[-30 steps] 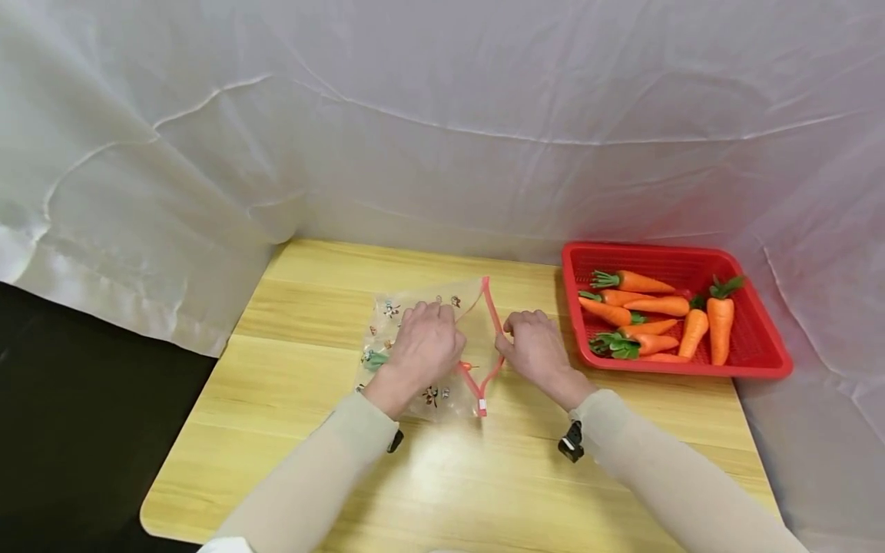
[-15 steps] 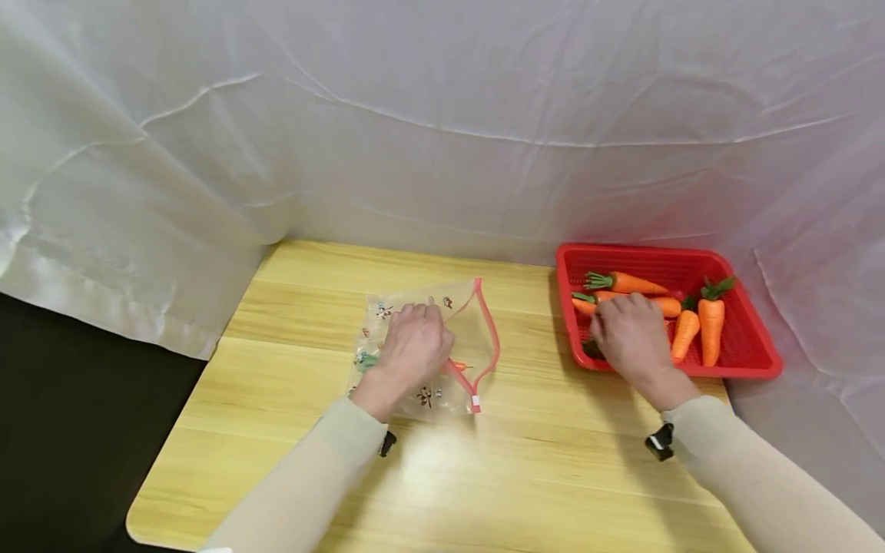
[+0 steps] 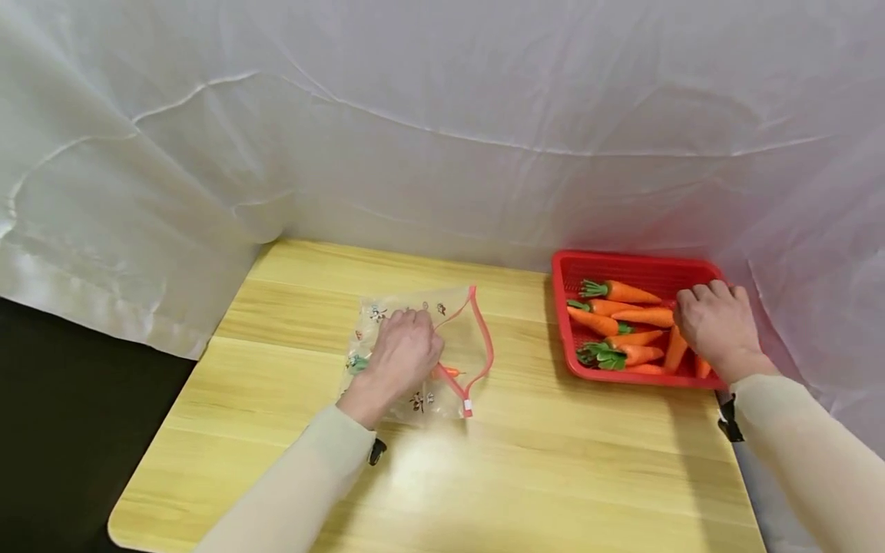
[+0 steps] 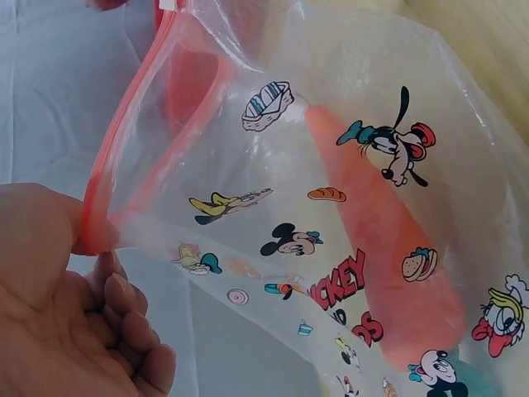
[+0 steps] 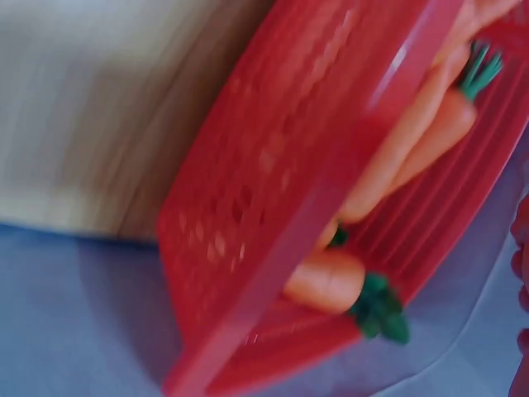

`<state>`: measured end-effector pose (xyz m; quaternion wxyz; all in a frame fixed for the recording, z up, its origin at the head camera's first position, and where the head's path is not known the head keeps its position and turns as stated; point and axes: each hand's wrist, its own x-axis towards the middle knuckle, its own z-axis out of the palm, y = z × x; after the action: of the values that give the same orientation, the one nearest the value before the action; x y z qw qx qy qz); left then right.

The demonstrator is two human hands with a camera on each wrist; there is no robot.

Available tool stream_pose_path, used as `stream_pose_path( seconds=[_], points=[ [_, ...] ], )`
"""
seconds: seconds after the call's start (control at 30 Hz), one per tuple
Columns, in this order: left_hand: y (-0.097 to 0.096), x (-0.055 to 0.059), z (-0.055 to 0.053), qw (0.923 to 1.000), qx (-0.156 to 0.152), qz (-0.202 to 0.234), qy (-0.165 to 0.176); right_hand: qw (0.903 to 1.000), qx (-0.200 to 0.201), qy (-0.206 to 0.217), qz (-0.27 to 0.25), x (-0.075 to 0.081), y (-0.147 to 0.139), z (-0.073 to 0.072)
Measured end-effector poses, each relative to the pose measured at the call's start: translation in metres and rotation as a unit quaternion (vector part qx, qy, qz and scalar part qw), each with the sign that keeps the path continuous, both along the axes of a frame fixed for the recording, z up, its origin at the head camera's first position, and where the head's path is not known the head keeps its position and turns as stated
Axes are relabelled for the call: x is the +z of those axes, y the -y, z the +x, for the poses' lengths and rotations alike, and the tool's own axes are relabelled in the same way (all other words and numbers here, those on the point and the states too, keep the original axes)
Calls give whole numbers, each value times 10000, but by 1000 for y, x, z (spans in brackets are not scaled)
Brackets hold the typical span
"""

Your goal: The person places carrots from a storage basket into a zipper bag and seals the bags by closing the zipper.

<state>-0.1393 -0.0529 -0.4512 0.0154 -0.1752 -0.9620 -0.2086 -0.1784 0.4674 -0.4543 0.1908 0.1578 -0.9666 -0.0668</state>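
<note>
My left hand [image 3: 401, 349] pinches the red zip edge of a clear zip bag [image 3: 423, 411] printed with cartoon figures. The bag's mouth gapes toward the right. Through the film, in the left wrist view, an orange carrot [image 4: 393, 240] with a green top shows. Over the right end of a red plastic basket [image 3: 636, 378] is my right hand [image 3: 719, 326], its fingers loosely bent and pointing down. Below it, a carrot [image 5: 326, 281] with a leafy top lies in the basket, apart from the fingers [image 5: 522, 240] at the right wrist view's edge.
Several more carrots [image 3: 643, 316] lie on the basket's left side. The wooden table [image 3: 539, 461] ends at its right edge close to the basket. Pale fabric [image 3: 415, 153] hangs behind and at both sides.
My right hand has left the bag's mouth and moved right, across the basket to its far right end. My left hand still pinches the bag's edge.
</note>
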Motion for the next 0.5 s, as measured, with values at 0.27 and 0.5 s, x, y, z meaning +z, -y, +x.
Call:
stream_pose_path(
  seconds=[0.27, 0.5],
  points=[
    [0, -3, -1, 9998, 107, 14, 185, 9909, 245, 856, 1014, -7, -41, -20],
    [1, -6, -2, 9998, 139, -50, 139, 9723, 771, 1246, 1821, -18, -52, -43]
  ],
)
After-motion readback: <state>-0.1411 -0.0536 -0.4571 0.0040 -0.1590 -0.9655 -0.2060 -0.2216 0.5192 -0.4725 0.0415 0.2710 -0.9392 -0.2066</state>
